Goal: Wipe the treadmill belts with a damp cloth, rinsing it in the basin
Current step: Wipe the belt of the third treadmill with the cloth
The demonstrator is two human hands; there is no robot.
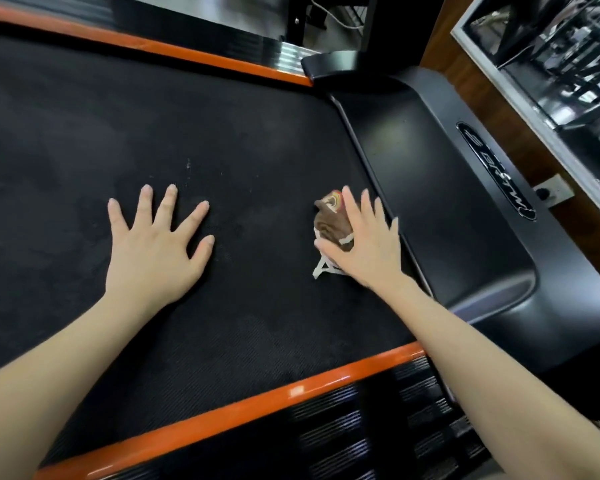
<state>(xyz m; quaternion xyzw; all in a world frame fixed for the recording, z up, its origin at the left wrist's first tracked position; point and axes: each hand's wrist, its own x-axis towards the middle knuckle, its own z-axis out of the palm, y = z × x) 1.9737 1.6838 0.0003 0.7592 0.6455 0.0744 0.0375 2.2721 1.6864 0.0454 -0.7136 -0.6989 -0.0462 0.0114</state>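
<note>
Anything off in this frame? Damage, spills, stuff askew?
Nothing broken or spilled. The belt carries pale specks and dull smudges just beyond the left hand, likely dirt not yet wiped. The cloth is bunched into a wad under the right hand, close to the motor cover, rather than spread flat.

A black ribbed belt between orange side rails; the cloth is brown with white trim.

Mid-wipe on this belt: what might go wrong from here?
The bunched brown cloth under the right hand sits beside the seam between black treadmill belt and glossy black motor cover; its loose white strip might snag there. The left hand rests flat on the belt, which may shift under that weight.
</note>
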